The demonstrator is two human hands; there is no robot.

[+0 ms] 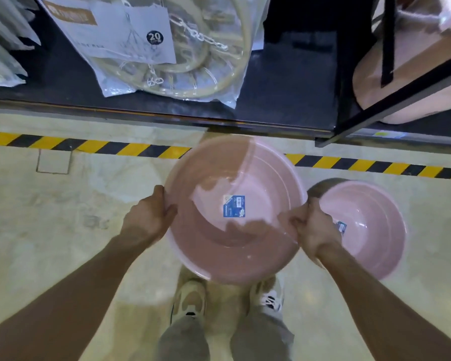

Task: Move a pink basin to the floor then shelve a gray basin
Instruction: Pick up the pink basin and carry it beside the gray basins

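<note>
Directly below the camera, a large round pink plastic basin (235, 209) is held mouth-up by both hands above the pale glossy floor (63, 217). The left hand (147, 217) grips the rim on its side, fingers (167, 212) curled over the edge and clamped on it. The right hand (314, 227) pinches the opposite rim, its fingers (294, 220) closed tight on the plastic. Between the two sets of fingers, on the basin's inner bottom, sits a small blue and white label (234, 206). Just beyond the right fingers, a second, smaller pink round basin (367, 225) rests on the floor, partly hidden by that hand. Past the fingertips runs a yellow and black striped tape line (89, 145), and further on a dark low shelf (284, 100) carries a clear plastic bag of beige hoops and chain (182, 48). Under the held basin, two light sneakers (190, 298) show.
</note>
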